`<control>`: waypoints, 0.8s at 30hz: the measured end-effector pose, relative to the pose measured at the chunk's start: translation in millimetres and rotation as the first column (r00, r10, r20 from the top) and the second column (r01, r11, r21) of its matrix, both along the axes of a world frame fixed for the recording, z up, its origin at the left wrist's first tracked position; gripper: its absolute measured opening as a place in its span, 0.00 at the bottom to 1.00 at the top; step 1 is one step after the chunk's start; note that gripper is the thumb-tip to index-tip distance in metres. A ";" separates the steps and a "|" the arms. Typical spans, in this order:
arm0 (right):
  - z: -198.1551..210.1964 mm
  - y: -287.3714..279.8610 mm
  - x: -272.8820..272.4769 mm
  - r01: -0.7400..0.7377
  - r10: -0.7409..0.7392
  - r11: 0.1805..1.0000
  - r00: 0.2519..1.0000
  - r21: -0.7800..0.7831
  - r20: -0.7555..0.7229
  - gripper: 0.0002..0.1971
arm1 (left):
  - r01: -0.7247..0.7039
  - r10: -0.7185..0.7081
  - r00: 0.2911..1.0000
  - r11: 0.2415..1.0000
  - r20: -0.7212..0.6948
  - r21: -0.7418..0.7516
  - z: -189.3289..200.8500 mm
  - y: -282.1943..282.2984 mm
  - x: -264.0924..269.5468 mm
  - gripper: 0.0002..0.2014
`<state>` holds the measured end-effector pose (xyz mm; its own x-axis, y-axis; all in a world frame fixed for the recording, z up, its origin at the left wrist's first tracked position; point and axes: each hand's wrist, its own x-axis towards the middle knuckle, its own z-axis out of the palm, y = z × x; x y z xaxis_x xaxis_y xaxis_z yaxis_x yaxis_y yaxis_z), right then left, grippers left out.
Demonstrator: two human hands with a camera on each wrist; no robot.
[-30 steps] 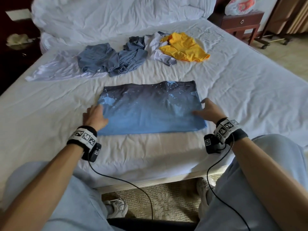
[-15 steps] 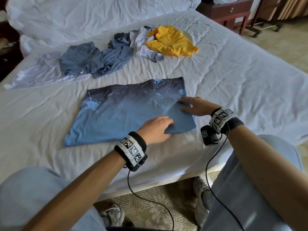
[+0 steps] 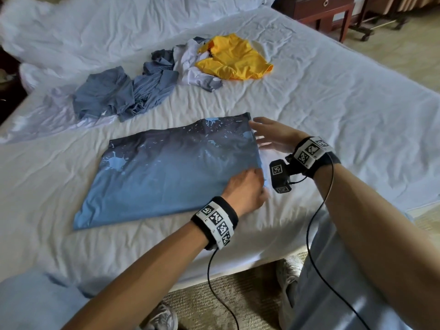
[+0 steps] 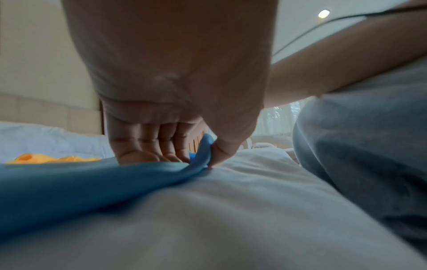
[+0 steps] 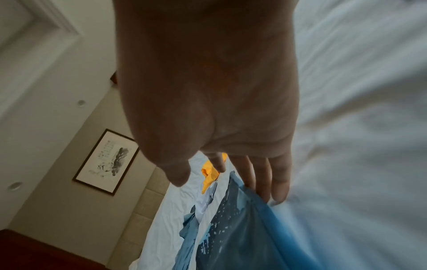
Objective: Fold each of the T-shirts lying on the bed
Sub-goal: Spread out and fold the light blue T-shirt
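**Head view: your left hand pinches the blue shirt's near right corner**

Head view shows the blue splatter T-shirt [image 3: 171,167] lying flat and partly folded on the white bed [image 3: 333,103], its long side running left to right in front of you. Your left hand [image 3: 246,191] crosses over to the shirt's near right corner. In the left wrist view your thumb and curled fingers [image 4: 148,146] pinch a raised fold of that blue cloth just above the sheet. Your right hand [image 3: 271,136] sits at the shirt's far right corner with its fingers straight and slightly spread. In the right wrist view the fingertips [image 5: 263,184] touch the edge of the dark, speckled part of the shirt, and the thumb stands apart from them, gripping nothing.

Farther up the bed lie the unfolded shirts: a crumpled grey-blue shirt [image 3: 114,94], a pale white-grey shirt [image 3: 195,70] beside it, and a yellow shirt [image 3: 233,59] touching that one. A dark wooden nightstand [image 3: 321,10] stands past the bed's far right corner.
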<state>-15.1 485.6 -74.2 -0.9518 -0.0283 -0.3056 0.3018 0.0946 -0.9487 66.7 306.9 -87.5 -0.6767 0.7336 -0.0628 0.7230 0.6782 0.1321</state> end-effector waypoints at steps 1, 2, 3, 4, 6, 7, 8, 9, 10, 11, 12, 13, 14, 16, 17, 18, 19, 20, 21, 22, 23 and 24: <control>1.8 -2.4 -2.8 -0.010 0.010 1.000 1.000 -0.029 -0.006 0.22 | -0.004 0.004 1.000 1.000 0.025 0.003 1.2 -1.5 -1.3 0.11; 2.2 -4.2 -7.1 -0.016 0.016 0.998 1.000 -0.052 -0.011 0.20 | -0.006 0.006 0.999 1.000 0.044 0.003 3.2 -3.0 -1.9 0.09; 2.2 -5.8 -11.5 -0.017 0.016 0.996 1.000 -0.082 -0.013 0.18 | -0.008 0.007 0.999 1.000 0.053 0.004 4.1 -4.3 -2.5 0.08; 1.6 -6.8 -16.8 -0.016 0.015 0.994 1.000 -0.111 -0.011 0.16 | -0.011 0.010 0.998 1.000 0.057 0.005 5.0 -5.2 -2.2 0.07; 0.4 -8.4 -28.8 -0.006 0.006 0.988 1.000 -0.157 -0.001 0.14 | -0.020 0.019 0.997 1.000 0.071 0.016 4.5 -6.2 -1.5 0.07; -0.1 -9.0 -34.3 0.007 -0.004 0.985 1.000 -0.175 0.016 0.15 | -0.027 0.025 0.996 0.999 0.084 0.025 3.5 -6.3 -1.5 0.07; -1.1 -8.8 -39.9 0.023 -0.016 0.981 0.999 -0.190 0.040 0.16 | -0.035 0.032 0.994 0.999 0.105 0.031 2.8 -6.4 -1.6 0.07; -2.1 -8.2 -44.8 0.041 -0.029 0.978 0.998 -0.203 0.063 0.18 | -0.046 0.041 0.991 0.998 0.130 0.032 1.5 -6.5 -2.9 0.08; -3.4 -6.7 -49.5 0.058 -0.041 0.975 0.996 -0.213 0.080 0.20 | -0.055 0.050 0.986 0.998 0.156 0.027 0.9 -6.4 -4.0 0.08; -4.5 -4.5 -53.5 0.073 -0.052 0.971 0.994 -0.227 0.094 0.22 | -0.063 0.059 0.983 0.998 0.175 0.017 0.0 -5.9 -5.8 0.09; -5.2 -2.5 -56.8 0.084 -0.060 0.967 0.993 -0.243 0.102 0.23 | -0.068 0.066 0.981 0.998 0.182 0.002 -0.3 -5.3 -7.4 0.09; -5.2 -0.5 -59.8 0.094 -0.066 0.960 0.992 -0.262 0.111 0.25 | -0.068 0.069 0.981 0.998 0.179 -0.015 -1.1 -5.1 -9.2 0.09; -6.3 1.9 -62.9 0.109 -0.076 0.953 0.989 -0.282 0.123 0.26 | -0.059 0.064 0.983 0.998 0.170 -0.029 -1.4 -5.4 -10.1 0.10; -9.1 6.2 -67.1 0.156 -0.110 0.929 0.982 -0.335 0.154 0.26 | -0.034 0.040 0.988 0.999 0.149 -0.038 -3.7 -7.8 -11.3 0.10; -11.9 8.5 -68.4 0.182 -0.128 0.913 0.977 -0.364 0.168 0.26 | -0.031 0.034 0.988 0.999 0.151 -0.027 -5.4 -9.5 -12.1 0.10; -13.9 11.1 -69.0 0.200 -0.140 0.900 0.974 -0.387 0.179 0.25 | -0.038 0.039 0.985 0.999 0.166 -0.007 -6.5 -11.0 -13.2 0.11; -14.9 13.6 -69.2 0.205 -0.143 0.896 0.973 -0.394 0.182 0.24 | -0.051 0.047 0.981 0.999 0.190 0.015 -7.7 -12.1 -14.6 0.11; -14.8 16.7 -68.4 0.205 -0.144 0.899 0.973 -0.388 0.181 0.23 | -0.064 0.055 0.975 0.997 0.215 0.034 -7.7 -12.6 -15.8 0.12; -12.4 19.0 -66.6 0.205 -0.147 0.900 0.973 -0.385 0.177 0.23 | -0.074 0.060 0.970 0.996 0.237 0.051 -7.6 -12.6 -17.0 0.13; -9.4 21.2 -65.1 0.206 -0.147 0.894 0.974 -0.398 0.172 0.22 | -0.080 0.063 0.965 0.995 0.254 0.060 -6.3 -12.3 -17.6 0.13; -6.7 24.1 -63.9 0.204 -0.145 0.887 0.975 -0.414 0.169 0.22 | -0.085 0.065 0.961 0.994 0.268 0.064 -5.0 -11.8 -17.4 0.13; -4.0 27.3 -62.1 0.200 -0.141 0.886 0.976 -0.418 0.167 0.22 | -0.087 0.066 0.958 0.994 0.279 0.065 -3.6 -11.4 -16.6 0.14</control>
